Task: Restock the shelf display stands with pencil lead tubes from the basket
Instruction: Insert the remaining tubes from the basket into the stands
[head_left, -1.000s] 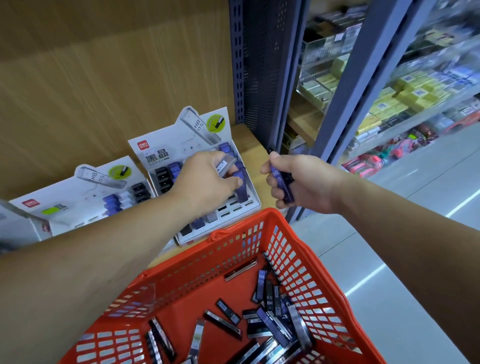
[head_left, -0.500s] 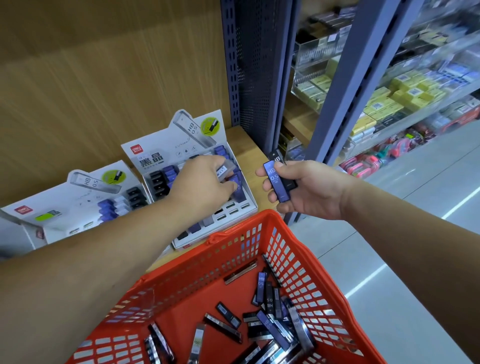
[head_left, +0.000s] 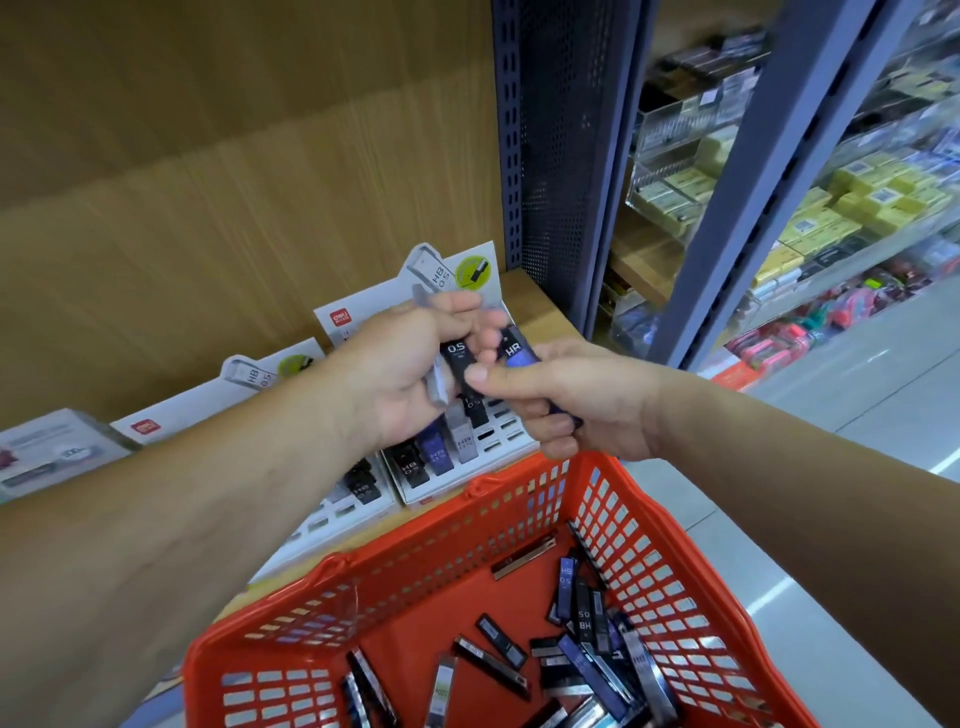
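Both hands met over the stand (head_left: 501, 441): left hand (head_left: 387, 379) curled round a grey tube (head_left: 438, 383), right hand (head_left: 566, 402) clutching a blue tube (head_left: 519, 354), its thumb pinching a black tube (head_left: 458, 361) between them, sorting mid-restock, I'd say. Next, one needed aiming upright into a free slot beside the stocked tubes (head_left: 436, 451); the basket (head_left: 670, 551) sat just below, more tubes (head_left: 587, 670) heaped inside.

Your red mesh basket (head_left: 415, 561) sits at 6 o'clock, with loose lead tubes (head_left: 582, 670) lying flat inside, thickest toward its 4 o'clock corner. Beyond it at 11 o'clock, two white display stands (head_left: 452, 488) hold upright tubes. Your left hand (head_left: 384, 395) grips a grey tube (head_left: 436, 382) and your right hand (head_left: 582, 405) a blue tube (head_left: 519, 353), with a black tube (head_left: 460, 364) between them.
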